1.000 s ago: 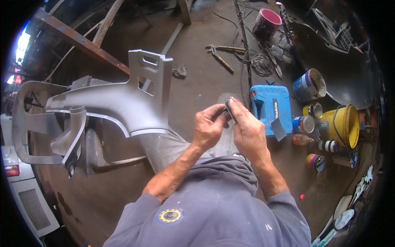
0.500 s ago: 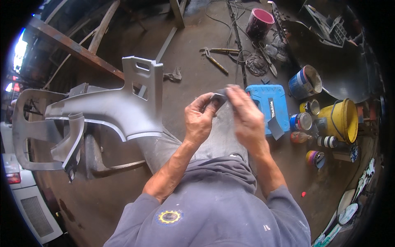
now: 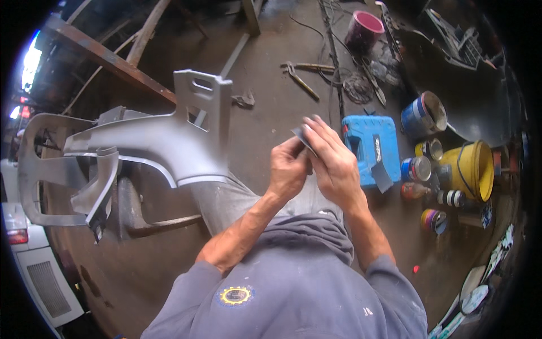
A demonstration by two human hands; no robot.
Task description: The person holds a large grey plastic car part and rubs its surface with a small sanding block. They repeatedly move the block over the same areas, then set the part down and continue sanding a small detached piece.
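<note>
In front of my lap, my left hand is closed, its thumb and fingers pinching a small dark grey piece of sandpaper. My right hand lies along the other side of it, fingers pressed together and pointing away from me. Most of the sheet is hidden between the two hands. To my left, a grey car body panel with an upright slotted end rests beside my leg. A second dark grey sheet lies over the near edge of a blue tool case on my right.
Several paint cans, one a blue-and-white can, stand right of the case beside a yellow bucket. Farther off are a pink-lined bucket, pincers and cables. A rusty beam crosses the far left.
My right hand, blurred before, has come down and in against my left hand and the sandpaper. The view has shifted slightly, moving the surroundings a little to the right.
</note>
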